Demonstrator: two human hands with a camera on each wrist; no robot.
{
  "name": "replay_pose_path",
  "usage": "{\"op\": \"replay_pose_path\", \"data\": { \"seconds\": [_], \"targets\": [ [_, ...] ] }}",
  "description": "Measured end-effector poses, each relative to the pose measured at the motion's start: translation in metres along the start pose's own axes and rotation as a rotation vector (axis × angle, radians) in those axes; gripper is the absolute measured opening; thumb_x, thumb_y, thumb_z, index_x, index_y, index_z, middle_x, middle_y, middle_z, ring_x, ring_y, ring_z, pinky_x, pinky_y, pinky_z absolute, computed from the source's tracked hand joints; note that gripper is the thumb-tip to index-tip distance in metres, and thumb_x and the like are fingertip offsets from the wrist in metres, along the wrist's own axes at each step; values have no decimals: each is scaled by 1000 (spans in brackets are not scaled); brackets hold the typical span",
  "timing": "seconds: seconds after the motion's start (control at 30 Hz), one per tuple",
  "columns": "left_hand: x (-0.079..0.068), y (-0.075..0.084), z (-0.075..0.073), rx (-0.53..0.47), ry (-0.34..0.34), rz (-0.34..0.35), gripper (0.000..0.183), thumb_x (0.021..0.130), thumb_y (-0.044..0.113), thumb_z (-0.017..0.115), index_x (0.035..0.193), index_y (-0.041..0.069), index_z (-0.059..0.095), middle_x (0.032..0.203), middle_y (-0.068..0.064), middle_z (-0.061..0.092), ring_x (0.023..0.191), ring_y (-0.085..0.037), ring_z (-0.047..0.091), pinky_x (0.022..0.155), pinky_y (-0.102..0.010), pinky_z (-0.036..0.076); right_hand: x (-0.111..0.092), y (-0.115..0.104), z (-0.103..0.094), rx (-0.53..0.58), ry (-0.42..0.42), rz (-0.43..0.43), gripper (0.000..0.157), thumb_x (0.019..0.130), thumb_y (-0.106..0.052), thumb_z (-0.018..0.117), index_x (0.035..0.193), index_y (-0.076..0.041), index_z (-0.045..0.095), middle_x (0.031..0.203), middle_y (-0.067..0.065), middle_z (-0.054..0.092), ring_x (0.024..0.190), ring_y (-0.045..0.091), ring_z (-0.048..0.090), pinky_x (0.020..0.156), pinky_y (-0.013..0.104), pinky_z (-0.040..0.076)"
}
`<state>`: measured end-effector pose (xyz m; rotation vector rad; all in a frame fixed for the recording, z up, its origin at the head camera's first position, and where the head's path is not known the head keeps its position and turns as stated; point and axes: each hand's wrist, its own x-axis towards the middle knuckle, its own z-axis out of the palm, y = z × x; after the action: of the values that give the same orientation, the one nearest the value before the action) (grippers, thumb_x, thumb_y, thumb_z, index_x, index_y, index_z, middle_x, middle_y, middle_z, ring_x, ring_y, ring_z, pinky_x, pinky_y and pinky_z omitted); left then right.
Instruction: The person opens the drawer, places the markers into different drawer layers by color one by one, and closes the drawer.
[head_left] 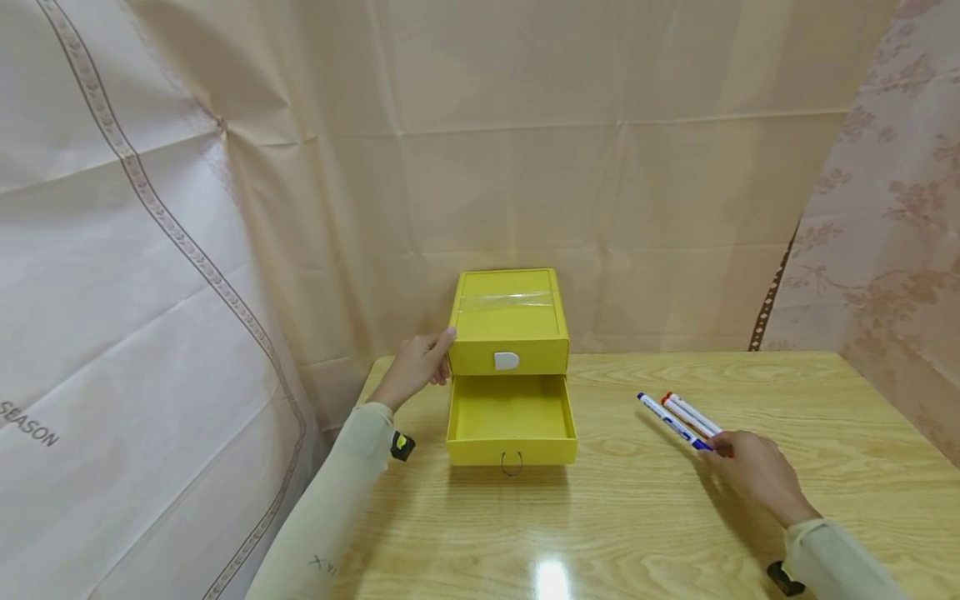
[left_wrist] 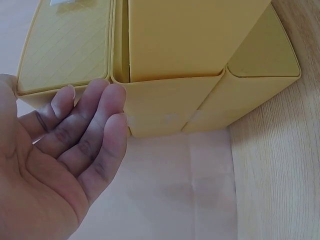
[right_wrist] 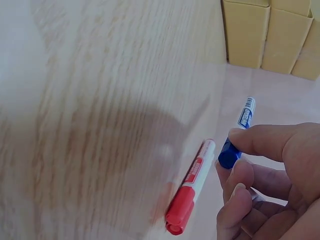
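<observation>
A yellow drawer box [head_left: 510,357] stands on the table, with one drawer [head_left: 512,452] pulled out beneath its top section. My left hand [head_left: 415,367] touches the box's left side near the upper front corner, the thumb by the top edge. In the left wrist view its fingers [left_wrist: 112,140] are gently bent against the side wall. Over the table at the right, my right hand [head_left: 757,471] pinches a blue-capped whiteboard marker [right_wrist: 245,117] between thumb and fingers. A red-capped marker [right_wrist: 200,175] lies just beside it; whether the lower fingers hold another marker is unclear.
The wooden table [head_left: 615,517] extends around the box. Behind it hangs a beige curtain [head_left: 510,183], and a pale curtain [head_left: 150,333] closes the left side. A third yellow section [left_wrist: 265,50] sits below the pulled-out drawer.
</observation>
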<state>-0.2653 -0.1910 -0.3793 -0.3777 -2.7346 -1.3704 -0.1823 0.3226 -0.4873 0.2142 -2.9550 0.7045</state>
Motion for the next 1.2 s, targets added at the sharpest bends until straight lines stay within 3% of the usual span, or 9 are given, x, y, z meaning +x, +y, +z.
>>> {"op": "replay_pose_path", "data": {
  "seconds": [0.37,0.63,0.9,1.2],
  "targets": [
    [1,0,0,1,-4,5,75,102,69,40,79,5,71,75,-13,69,68,-28,68,65,-38,57,1,-14,-4,9,39,-39,18,93,-21,76,100,-5,79,93,8,75,77,22,65,61,43,49],
    [1,0,0,1,-8,0,75,102,69,40,79,5,70,75,-13,69,68,-28,68,65,-39,57,1,-23,-6,28,30,-39,23,94,-22,76,105,-2,78,95,10,75,67,17,49,55,35,35],
    [0,-1,0,-1,-12,2,74,102,69,40,81,5,70,75,-13,69,68,-28,68,66,-41,58,-1,-31,-7,46,70,-68,22,93,-21,77,103,-2,78,92,10,74,60,17,41,50,33,30],
    [1,0,0,5,-14,-1,74,103,69,40,80,5,70,76,-13,69,68,-28,68,64,-37,57,-1,-40,-11,47,76,-93,19,92,-20,78,101,-3,79,89,4,72,60,15,44,49,31,32]
  ]
}}
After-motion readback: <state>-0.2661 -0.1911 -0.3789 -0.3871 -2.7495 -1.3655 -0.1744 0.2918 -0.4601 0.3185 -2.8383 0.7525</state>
